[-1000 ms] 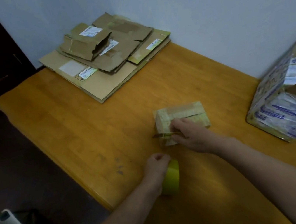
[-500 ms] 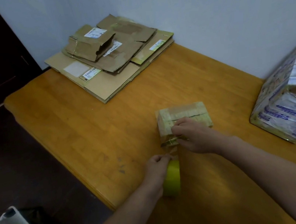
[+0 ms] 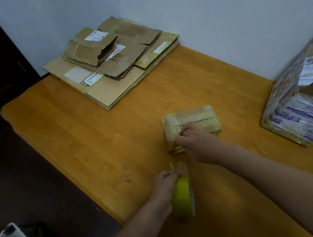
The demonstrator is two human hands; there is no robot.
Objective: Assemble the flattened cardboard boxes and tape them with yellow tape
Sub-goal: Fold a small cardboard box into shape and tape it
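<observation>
Sealing step, head view. My left hand (image 3: 164, 180) grips the yellow tape roll (image 3: 182, 196), upright near the front edge of the tabletop (image 3: 93, 138). My right hand (image 3: 196, 144) lies curled on the small tape-patched brown cardboard box (image 3: 202, 115) mid-table; pinching or merely pressing, I cannot tell. Judged next: draw fresh tape across the top seam. The flattened cardboard boxes (image 3: 112, 64) wait stacked at the far corner.
</observation>
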